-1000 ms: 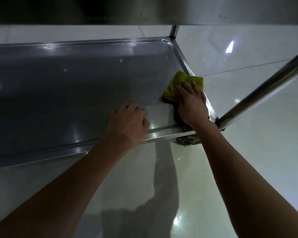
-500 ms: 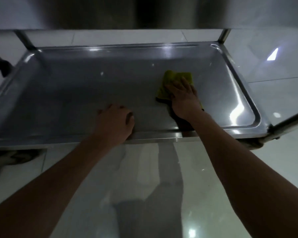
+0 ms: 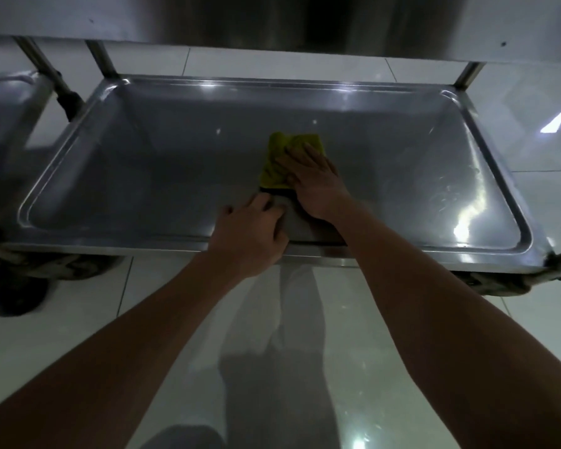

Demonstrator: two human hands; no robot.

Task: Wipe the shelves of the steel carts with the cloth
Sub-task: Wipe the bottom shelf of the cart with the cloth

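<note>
Since a second ago my right hand (image 3: 314, 183) has slid the cloth (image 3: 277, 163) away from the right-hand corner of the shelf (image 3: 127, 176) to about the middle, and my left hand (image 3: 251, 233) has come along the front rim until it sits just beside the right one.

Nearest to me, at 6 o'clock, it's just glossy tiled floor (image 3: 386, 367) between my forearms. Then the front rim of the shelf, where my left hand rests with the fingers loosely curled over the lip, not gripping anything as far as I can see. Right next to it, at about 1 o'clock from that hand, my right hand lies flat on the yellow-green cloth, fingers straight and pressing it down on the steel. The cloth sticks out past my fingertips toward 11 o'clock.

Further out the shelf bottom is bare metal with glare at 3 o'clock. At 9 o'clock there's a caster wheel (image 3: 13, 296) and part of a second cart (image 3: 4, 102). The upper shelf (image 3: 272, 21) hangs across 12 o'clock.
</note>
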